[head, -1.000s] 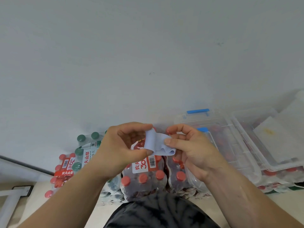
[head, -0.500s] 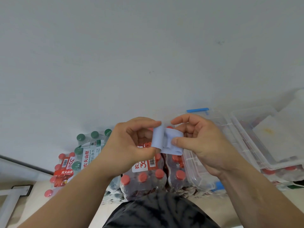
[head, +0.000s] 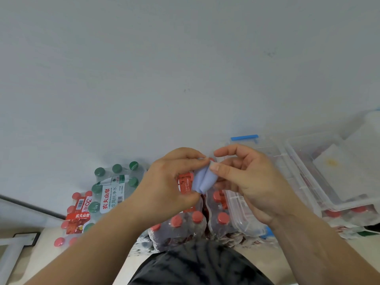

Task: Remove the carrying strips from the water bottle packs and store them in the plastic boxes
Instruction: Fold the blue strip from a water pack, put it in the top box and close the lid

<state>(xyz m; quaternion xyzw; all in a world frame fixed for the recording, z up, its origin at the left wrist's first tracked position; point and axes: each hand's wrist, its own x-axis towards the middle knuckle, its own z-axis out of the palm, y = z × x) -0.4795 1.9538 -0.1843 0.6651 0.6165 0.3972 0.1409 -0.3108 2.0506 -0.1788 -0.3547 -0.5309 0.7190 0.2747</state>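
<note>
both hands pinch the folded carrying strip (head: pixel 203 182), left hand (head: pixel 170 182) and right hand (head: pixel 253 182) alike; the open plastic box (head: pixel 273 161) lies just right, nearer the right hand.

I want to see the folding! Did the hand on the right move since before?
Yes. The right hand has moved left, away from the blue latch, closing against the left hand and folding the strip tighter between them.

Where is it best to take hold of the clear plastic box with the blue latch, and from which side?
Probably the clear plastic box is best gripped at its near long rim, coming from above on the person's right. That rim is bare, the box lies open-side up on the red-capped packs, and the blue latch is on the far end.
</note>
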